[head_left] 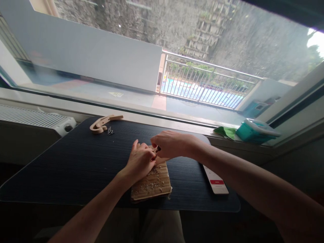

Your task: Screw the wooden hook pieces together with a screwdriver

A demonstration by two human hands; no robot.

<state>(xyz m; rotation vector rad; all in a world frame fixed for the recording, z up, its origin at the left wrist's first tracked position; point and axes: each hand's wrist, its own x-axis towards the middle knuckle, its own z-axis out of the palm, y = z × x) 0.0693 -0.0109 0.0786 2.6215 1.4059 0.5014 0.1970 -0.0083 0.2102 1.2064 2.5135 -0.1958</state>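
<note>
Head view: left hand [140, 161] gripped pale wood [162, 160] over chip-littered brown cardboard mat [154, 185] near table's [76, 162] front edge; right hand [170, 144] pinched small dark tool [158, 148], cutting partway.

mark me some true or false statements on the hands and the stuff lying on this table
1. The left hand and right hand meet over the cardboard sheet. True.
2. The right hand pinches a small dark tool. True.
3. The phone lies left of the cardboard sheet. False: it lies to its right, on the table.
4. The teal box stands on the table. False: it stands on the window sill.
5. The cardboard sheet is clean. False: pale crumbs are strewn over it.
</note>
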